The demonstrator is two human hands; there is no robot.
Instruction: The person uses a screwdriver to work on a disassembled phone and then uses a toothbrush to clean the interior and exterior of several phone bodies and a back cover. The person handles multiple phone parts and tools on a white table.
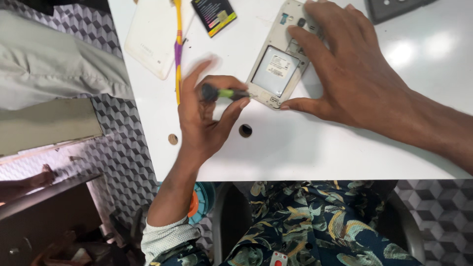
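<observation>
While the left hand [204, 116] pinches a small screwdriver [224, 93] between thumb and fingertips, its tip sits at the lower edge of the phone [278, 69], which lies face down on the white table [315, 148] with its back cover off; the right hand [352, 74] is spread flat over the phone's upper right part, fingers apart and pressing, thumb touching the phone's bottom corner; the phone looks light, stiff and thin, likely to slide on the smooth tabletop and easy to crack or scratch inside, so the plastic rim at its edges seems the safer place to hold it, not the bare middle panel; left of the phone lies a yellow and purple toothbrush [178, 49], beyond that a white back cover [150, 34]; above and left of the phone rests a black battery [213, 16]; below the phone a round hole [245, 130] shows in the table
</observation>
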